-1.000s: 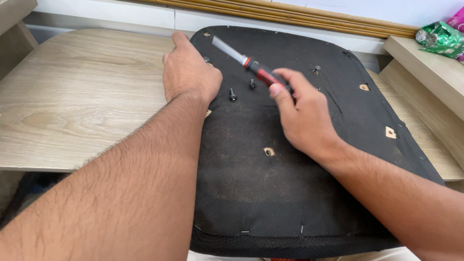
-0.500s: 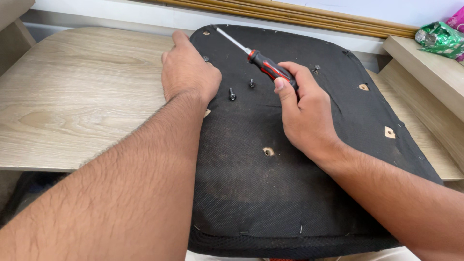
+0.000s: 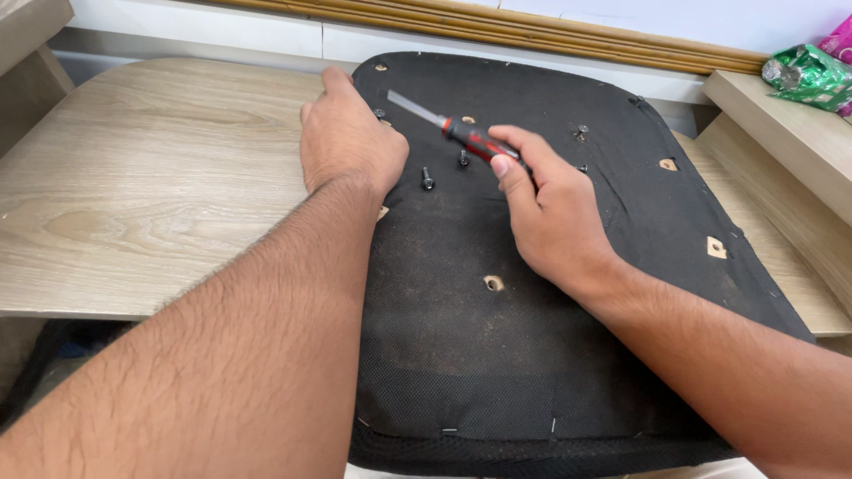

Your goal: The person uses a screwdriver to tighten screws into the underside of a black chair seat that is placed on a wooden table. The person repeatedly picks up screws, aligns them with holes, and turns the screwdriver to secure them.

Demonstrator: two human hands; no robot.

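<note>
Head view: right hand (image 3: 550, 217) fingers closed around screwdriver (image 3: 461, 135), left hand (image 3: 348, 142) flat, open, on seat base (image 3: 532, 355)

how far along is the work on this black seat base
Done, apparently: two loose screws stand on the black seat base, and several holes, like one mid-panel, are open. In hand: right hand grips the red-and-black screwdriver; left hand braces the panel's edge. Left: one screw looks seated.
</note>
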